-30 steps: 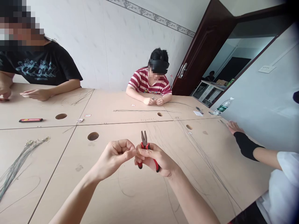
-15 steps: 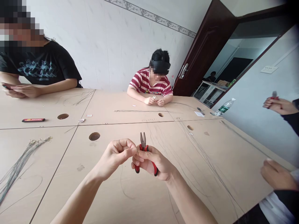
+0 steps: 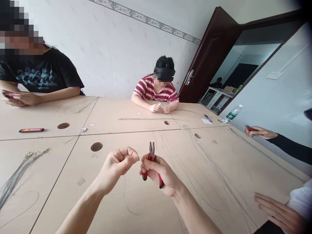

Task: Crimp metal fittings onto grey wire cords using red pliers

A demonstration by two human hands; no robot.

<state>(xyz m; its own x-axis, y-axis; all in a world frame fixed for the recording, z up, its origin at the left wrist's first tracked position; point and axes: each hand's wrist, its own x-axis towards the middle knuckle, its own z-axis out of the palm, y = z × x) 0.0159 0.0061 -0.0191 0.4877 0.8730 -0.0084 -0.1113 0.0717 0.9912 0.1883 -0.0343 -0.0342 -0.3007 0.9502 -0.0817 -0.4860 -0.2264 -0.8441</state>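
Observation:
My left hand (image 3: 120, 167) is closed in a pinch on a thin grey cord (image 3: 124, 195), whose loose length hangs below it in a curve. Just to its right, my right hand (image 3: 167, 172) grips a pair of pliers (image 3: 152, 150) with red and black handles, the jaws pointing up and slightly apart. Between the two hands a short stretch of the cord shows, and the thumb and forefinger of my right hand are close to its end. Whether they touch it is too small to tell.
A bundle of grey cords with metal ends (image 3: 24, 169) lies left; more strands (image 3: 216, 169) run along the right. Round holes (image 3: 97, 147) pierce the tabletop. A red-black marker (image 3: 31, 130) and a water bottle (image 3: 232, 113) are farther off. Co-workers sit across; another's hands (image 3: 280, 211) are at right.
My hands have drawn slightly apart, so a bit of cord shows between them. At right, the co-worker's pliers have come lower and farther left, and that person's other hand has moved down.

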